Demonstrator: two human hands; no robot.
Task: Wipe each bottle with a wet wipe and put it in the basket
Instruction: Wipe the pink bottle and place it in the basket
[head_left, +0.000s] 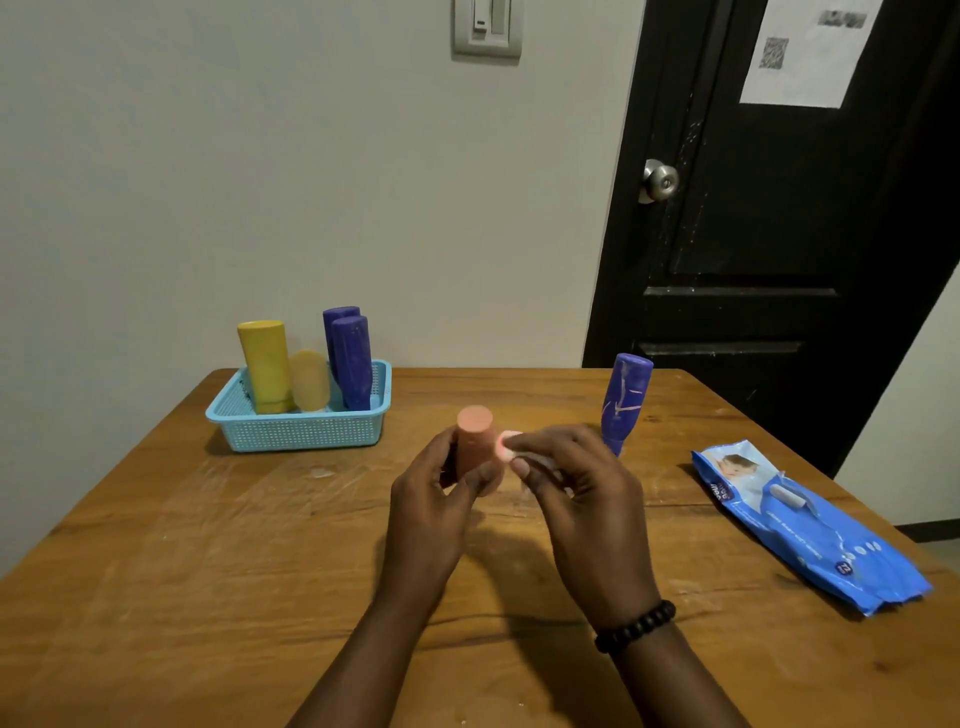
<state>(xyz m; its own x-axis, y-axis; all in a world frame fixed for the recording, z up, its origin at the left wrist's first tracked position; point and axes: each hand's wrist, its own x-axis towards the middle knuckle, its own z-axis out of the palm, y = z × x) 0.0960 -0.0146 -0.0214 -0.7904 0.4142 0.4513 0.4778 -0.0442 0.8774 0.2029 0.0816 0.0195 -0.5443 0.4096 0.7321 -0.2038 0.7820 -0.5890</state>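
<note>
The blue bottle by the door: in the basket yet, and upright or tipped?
Out. The blue bottle stands on the table, cap down and leaning slightly, well right of the basket.

Pale wall (260, 156) with a switch (487, 28); black door (769, 249) (steel knob) behind wooden table (208, 597).

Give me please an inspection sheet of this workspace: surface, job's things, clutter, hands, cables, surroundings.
Surface: wooden table, worn, with pale smears.
Job's things: blue basket at far left holds two yellow bottles and two purple bottles; one purple bottle stands outside on the table; orange bottle is in hand; wipes pack lies at right.
Clutter: nothing seen.
Hands: left hand grips the orange bottle; right hand pinches a white wet wipe against it.
Cables: nothing seen.
Surroundings: pale wall, light switch, black door with a round knob and a paper notice.
</note>
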